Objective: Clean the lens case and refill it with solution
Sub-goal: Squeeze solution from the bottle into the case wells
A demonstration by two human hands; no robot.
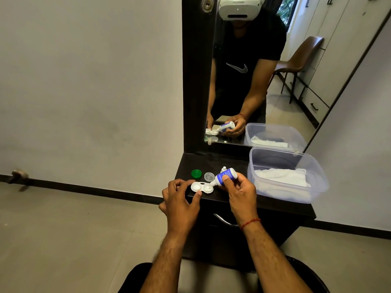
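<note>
A dark vanity cabinet (275, 205) carried the work, with a clear plastic tub (317, 178) holding white tissue (281, 178) just beyond and to the outer side of the right hand. The right hand (241, 193) was pinched around a tilted white-and-blue solution bottle (224, 176), its nozzle down over the well of the lens case nearest that hand. The left hand (179, 199) pinched the far end of the white lens case (201, 187) between thumb and fingertips, steadying it on the cabinet top.

Risk noted: the case sat close to the cabinet's front edge; a hard squeeze could overfill the shallow well and spill, and a slip of the left hand could tip it off. The nozzle appeared to be at or touching the well, which could contaminate the tip; contact could not be confirmed.

Both wells were uncapped. The green cap (196, 173) and the clear cap (209, 176) lay just beyond the hands. The fill level could not be read.
</note>
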